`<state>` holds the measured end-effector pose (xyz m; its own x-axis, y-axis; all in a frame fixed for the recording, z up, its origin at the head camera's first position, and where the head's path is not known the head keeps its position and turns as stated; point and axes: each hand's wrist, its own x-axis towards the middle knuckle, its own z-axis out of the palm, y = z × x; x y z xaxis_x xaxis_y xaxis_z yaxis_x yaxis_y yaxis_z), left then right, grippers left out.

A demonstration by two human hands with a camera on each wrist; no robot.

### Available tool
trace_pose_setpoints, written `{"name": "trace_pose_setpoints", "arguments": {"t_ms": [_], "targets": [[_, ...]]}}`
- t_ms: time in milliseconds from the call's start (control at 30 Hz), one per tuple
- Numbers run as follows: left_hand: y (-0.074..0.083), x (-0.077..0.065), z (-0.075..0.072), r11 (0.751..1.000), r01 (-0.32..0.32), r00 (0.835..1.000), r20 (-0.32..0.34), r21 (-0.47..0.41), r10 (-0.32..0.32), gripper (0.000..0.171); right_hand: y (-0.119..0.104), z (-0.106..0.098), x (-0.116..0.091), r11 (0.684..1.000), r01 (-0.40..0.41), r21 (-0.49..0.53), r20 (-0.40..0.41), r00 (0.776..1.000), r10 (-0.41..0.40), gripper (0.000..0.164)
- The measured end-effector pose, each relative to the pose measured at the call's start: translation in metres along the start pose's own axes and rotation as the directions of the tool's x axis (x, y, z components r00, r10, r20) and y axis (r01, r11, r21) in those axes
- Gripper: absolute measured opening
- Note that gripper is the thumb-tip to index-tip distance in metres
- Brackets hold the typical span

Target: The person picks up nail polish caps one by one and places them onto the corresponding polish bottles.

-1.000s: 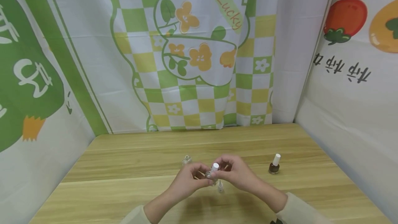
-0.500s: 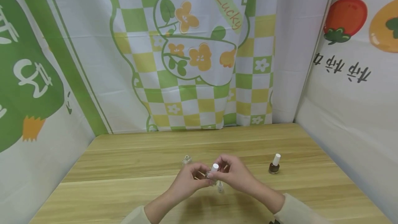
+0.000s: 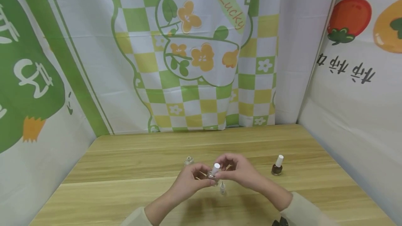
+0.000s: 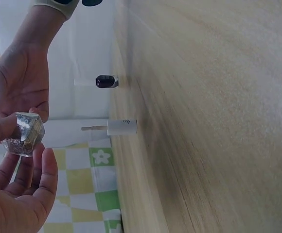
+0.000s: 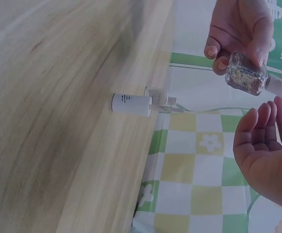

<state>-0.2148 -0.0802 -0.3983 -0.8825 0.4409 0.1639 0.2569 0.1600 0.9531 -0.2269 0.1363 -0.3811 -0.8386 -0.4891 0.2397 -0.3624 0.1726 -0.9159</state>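
My left hand (image 3: pixel 191 179) holds a small clear nail polish bottle (image 5: pixel 245 75) with silvery glitter inside, lifted above the table. My right hand (image 3: pixel 239 173) pinches its white cap (image 3: pixel 216 167) between thumb and fingers; the cap sits on the bottle's neck. Below the hands a loose white cap (image 4: pixel 122 127) stands on the table, its brush pointing up. Behind the left hand is an uncapped clear bottle (image 3: pixel 188 161), partly hidden by that hand in the head view.
A dark nail polish bottle (image 3: pixel 277 168) with a white cap stands to the right on the wooden table (image 3: pixel 132 156). Printed curtains hang behind and at both sides. Part of a black object (image 3: pixel 280 221) shows by the right sleeve at the bottom edge.
My right hand has shifted slightly and its thumb has moved on the cap. The bottle's cap sits a little further left and up. Things on the table have stayed put.
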Motion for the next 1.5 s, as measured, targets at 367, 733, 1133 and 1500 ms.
{"name": "trace_pose_setpoints", "arguments": {"t_ms": [367,733,1133,1500], "targets": [[-0.002,0.001,-0.001,1.0,-0.001,1.0,0.028,-0.006,0.001,0.022,0.002,-0.003,0.001,0.996,-0.053,0.078,0.039,0.998,0.05,0.033],[0.0,0.0,0.0,1.0,0.002,1.0,0.028,-0.016,-0.001,0.022,-0.001,0.001,0.001,0.997,-0.046,0.069,0.034,0.998,0.044,0.024],[0.0,-0.001,0.0,1.0,0.008,1.0,0.015,-0.008,-0.008,0.022,-0.001,0.009,0.002,0.998,-0.037,0.044,-0.016,0.999,0.038,0.021],[-0.002,0.001,0.002,1.0,-0.016,1.0,0.01,-0.003,0.016,0.02,0.002,0.011,0.003,0.999,-0.028,-0.032,-0.05,0.998,0.027,0.022]]}}
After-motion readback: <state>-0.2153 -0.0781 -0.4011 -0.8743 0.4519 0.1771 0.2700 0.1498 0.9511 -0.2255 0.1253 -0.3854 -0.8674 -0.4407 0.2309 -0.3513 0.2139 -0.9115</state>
